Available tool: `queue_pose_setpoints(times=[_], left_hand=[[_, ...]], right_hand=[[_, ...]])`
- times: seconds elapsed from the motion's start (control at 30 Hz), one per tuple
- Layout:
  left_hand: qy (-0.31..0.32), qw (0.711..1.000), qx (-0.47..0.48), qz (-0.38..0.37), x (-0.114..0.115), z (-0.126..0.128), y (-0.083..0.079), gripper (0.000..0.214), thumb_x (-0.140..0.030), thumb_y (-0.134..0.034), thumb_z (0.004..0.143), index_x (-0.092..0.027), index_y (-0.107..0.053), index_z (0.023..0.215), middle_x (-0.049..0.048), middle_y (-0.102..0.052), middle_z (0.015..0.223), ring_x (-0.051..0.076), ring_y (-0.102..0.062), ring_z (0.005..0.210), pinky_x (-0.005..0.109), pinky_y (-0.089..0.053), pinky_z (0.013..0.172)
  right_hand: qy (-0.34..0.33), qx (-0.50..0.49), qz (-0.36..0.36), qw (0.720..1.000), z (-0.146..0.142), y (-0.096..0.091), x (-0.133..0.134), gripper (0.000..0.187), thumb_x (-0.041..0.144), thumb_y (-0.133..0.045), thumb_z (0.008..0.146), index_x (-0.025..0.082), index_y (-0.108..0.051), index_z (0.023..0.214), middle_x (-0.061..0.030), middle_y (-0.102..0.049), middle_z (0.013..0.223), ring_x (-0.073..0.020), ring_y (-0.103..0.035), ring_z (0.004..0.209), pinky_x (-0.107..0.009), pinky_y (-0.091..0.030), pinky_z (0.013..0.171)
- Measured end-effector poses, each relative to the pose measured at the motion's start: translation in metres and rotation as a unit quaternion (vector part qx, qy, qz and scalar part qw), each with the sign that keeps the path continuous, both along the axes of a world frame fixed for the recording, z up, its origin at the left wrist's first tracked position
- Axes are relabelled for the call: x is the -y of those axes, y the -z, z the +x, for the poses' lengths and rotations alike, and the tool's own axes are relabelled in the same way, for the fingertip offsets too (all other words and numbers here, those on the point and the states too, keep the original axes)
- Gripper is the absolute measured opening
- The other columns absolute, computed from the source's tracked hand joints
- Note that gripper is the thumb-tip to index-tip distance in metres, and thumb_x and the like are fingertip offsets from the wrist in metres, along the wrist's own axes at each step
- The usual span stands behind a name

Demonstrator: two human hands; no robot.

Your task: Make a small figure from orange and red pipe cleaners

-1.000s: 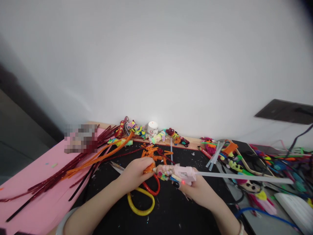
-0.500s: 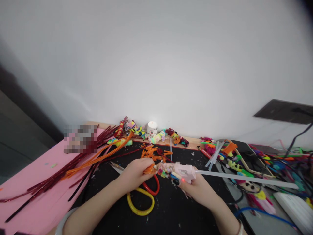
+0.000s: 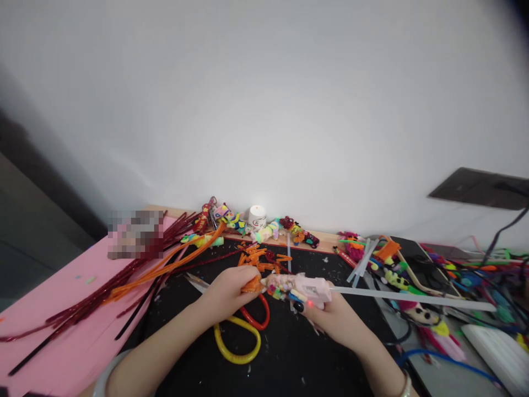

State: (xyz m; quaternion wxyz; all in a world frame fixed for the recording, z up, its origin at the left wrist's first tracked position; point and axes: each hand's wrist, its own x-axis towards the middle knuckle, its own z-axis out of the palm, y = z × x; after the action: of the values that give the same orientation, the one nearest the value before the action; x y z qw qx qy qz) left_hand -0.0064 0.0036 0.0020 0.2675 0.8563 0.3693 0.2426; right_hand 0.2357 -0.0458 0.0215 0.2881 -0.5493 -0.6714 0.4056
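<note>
The fingers of the left hand (image 3: pixel 230 291) were closed in a pinch on a small orange piece (image 3: pixel 251 284), which poked out from between the thumb and the hidden fingertips towards the right. The fingers of the right hand (image 3: pixel 336 325) were wrapped round the grip of a glue gun (image 3: pixel 314 289) – how far the trigger was pressed could not be told. The gun's decorated front end pointed left, its tip at the orange piece's edge; whether they touched was too small to tell.

The step in hand looked like putting glue on the piece. The next move seemed to call for a steady pinch and a small, controlled squeeze, with the left fingertips kept clear of the hot tip.

A long glue stick (image 3: pixel 413 299) ran out of the gun's back end to the right. Below the left hand, scissors (image 3: pixel 248 321) lay on the black surface (image 3: pixel 322 353), partly covered by the hand. Just beyond the hands was a scatter of orange bits (image 3: pixel 254 255); farther out, a white cup (image 3: pixel 258 218) stood by the wall, with red stems (image 3: pixel 119 281) off to the left and loose sticks (image 3: pixel 364 262) to the right.
</note>
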Motion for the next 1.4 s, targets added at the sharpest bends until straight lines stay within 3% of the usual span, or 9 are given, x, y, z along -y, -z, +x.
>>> queue_pose_setpoints(times=[0.33, 0.57, 0.83, 1.13, 1.4], left_hand=[[-0.002, 1.000, -0.008, -0.005, -0.001, -0.001, 0.002, 0.011, -0.021, -0.052, 0.084, -0.018, -0.049, 0.074, -0.0029, -0.051, 0.072, 0.012, -0.048, 0.069, 0.021, -0.034, 0.064], [-0.011, 1.000, -0.008, -0.011, -0.002, -0.001, 0.000, 0.014, -0.024, -0.052, 0.085, -0.017, -0.048, 0.073, -0.0027, -0.050, 0.072, 0.012, -0.047, 0.068, 0.022, -0.034, 0.063], [-0.006, 1.000, -0.007, -0.008, -0.002, -0.001, 0.002, 0.016, -0.025, -0.052, 0.085, -0.017, -0.047, 0.072, -0.0030, -0.049, 0.071, 0.012, -0.046, 0.067, 0.022, -0.033, 0.062], [0.007, 1.000, -0.020, -0.006, -0.001, 0.000, 0.001, 0.017, -0.022, -0.052, 0.084, -0.018, -0.043, 0.070, -0.0040, -0.046, 0.069, 0.012, -0.044, 0.065, 0.021, -0.031, 0.061], [0.013, 1.000, -0.028, 0.002, -0.001, 0.000, 0.003, 0.018, -0.025, -0.050, 0.085, -0.018, -0.043, 0.070, -0.0036, -0.046, 0.069, 0.012, -0.044, 0.064, 0.022, -0.030, 0.060]], right_hand=[[-0.042, 0.022, 0.007, 0.999, 0.000, -0.006, 0.000, 0.015, 0.029, -0.061, 0.077, 0.016, -0.066, 0.082, -0.0012, -0.054, 0.073, -0.0116, -0.047, 0.057, -0.021, -0.040, 0.050], [-0.034, 0.031, 0.003, 0.999, 0.000, -0.005, -0.001, 0.010, 0.026, -0.059, 0.077, 0.016, -0.062, 0.074, 0.0037, -0.044, 0.054, -0.0114, -0.043, 0.052, -0.021, -0.037, 0.047], [-0.052, 0.000, 0.006, 0.999, -0.001, -0.008, -0.002, 0.011, 0.028, -0.060, 0.077, 0.017, -0.061, 0.074, 0.0049, -0.044, 0.052, -0.0101, -0.041, 0.050, -0.020, -0.036, 0.048], [-0.037, -0.011, 0.005, 0.999, -0.002, 0.002, -0.001, 0.013, 0.031, -0.061, 0.077, 0.018, -0.060, 0.073, 0.0056, -0.043, 0.049, -0.0101, -0.041, 0.046, -0.020, -0.034, 0.045], [-0.042, -0.030, -0.003, 0.999, 0.000, 0.000, -0.001, 0.002, 0.021, -0.060, 0.075, 0.019, -0.061, 0.075, 0.0064, -0.044, 0.046, -0.0089, -0.039, 0.043, -0.019, -0.032, 0.042]])
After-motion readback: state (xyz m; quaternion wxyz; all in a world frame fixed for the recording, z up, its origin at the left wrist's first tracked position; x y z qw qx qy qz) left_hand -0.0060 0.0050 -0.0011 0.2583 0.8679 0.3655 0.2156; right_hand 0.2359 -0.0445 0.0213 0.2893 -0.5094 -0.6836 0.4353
